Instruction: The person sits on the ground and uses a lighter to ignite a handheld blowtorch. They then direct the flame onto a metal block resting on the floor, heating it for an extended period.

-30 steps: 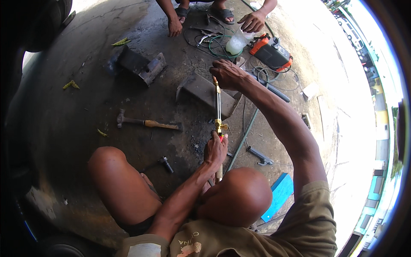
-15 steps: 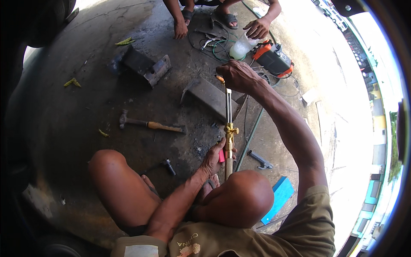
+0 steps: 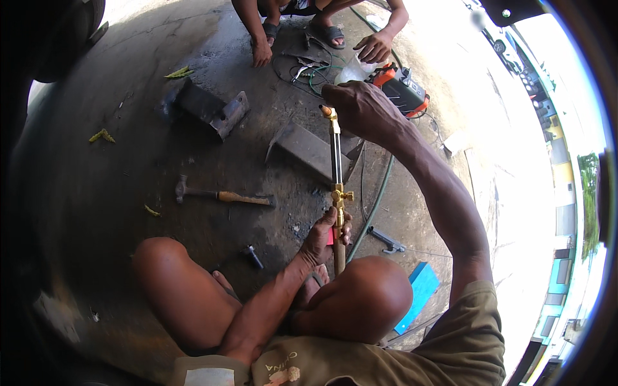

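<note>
A brass cutting torch [image 3: 337, 157] stands nearly upright in front of me, its copper-coloured tip at the far end. My left hand [image 3: 318, 237] is wrapped round its lower part, just under a brass valve knob [image 3: 348, 195]. A red piece [image 3: 331, 236] shows beside the shaft at that hand; its kind is unclear. My right hand [image 3: 357, 106] is closed right beside the torch head. Its fingers curl away from view, and whatever they hold, if anything, is hidden.
A ball-peen hammer [image 3: 223, 195], a bolt [image 3: 255, 257], an electrode holder [image 3: 386, 240] and steel pieces [image 3: 312, 153] [image 3: 212, 109] lie on the ground. A blue bar [image 3: 418, 297] is by my right knee. Ahead, a person's hand [image 3: 375, 47] touches a translucent container [image 3: 354, 69] near an orange-black machine [image 3: 402, 90].
My right hand has shifted slightly off the torch head, so more of the brass head and tip shows. My left hand keeps its grip. The whole view has shifted a little.
</note>
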Motion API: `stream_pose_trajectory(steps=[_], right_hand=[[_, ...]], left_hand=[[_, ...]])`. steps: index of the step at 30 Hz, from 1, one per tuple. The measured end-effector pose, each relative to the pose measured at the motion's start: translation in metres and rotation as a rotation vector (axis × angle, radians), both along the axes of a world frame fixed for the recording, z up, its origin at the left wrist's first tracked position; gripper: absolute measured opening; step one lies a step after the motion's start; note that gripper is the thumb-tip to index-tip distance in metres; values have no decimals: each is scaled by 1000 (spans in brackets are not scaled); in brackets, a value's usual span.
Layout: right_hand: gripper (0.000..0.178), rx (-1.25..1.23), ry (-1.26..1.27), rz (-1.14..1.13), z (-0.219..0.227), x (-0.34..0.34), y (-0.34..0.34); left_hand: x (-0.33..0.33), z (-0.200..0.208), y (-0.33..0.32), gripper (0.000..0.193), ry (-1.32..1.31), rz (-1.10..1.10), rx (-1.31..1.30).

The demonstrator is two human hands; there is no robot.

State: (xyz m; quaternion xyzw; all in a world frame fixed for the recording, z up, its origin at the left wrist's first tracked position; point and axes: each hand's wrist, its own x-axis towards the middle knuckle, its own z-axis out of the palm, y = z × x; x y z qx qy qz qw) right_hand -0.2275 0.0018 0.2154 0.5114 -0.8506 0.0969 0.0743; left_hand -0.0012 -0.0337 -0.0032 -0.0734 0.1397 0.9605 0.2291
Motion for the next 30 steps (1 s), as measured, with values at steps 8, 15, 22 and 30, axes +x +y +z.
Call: stream_pose_trajectory(steps=[8, 15, 22, 30], right_hand=[[10, -148, 92, -133, -17, 1, 42], [9, -207, -1, -223, -30, 13, 60], [9, -141, 121, -183, -20, 19, 70], [7, -164, 113, -148, -24, 9, 82]], left_hand=[[-1, 25, 14, 48, -99, 125, -585], [5, 29, 24, 47, -126, 122, -878], [9, 32, 33, 40, -101, 131, -987], [10, 40, 37, 36, -67, 97, -1054]])
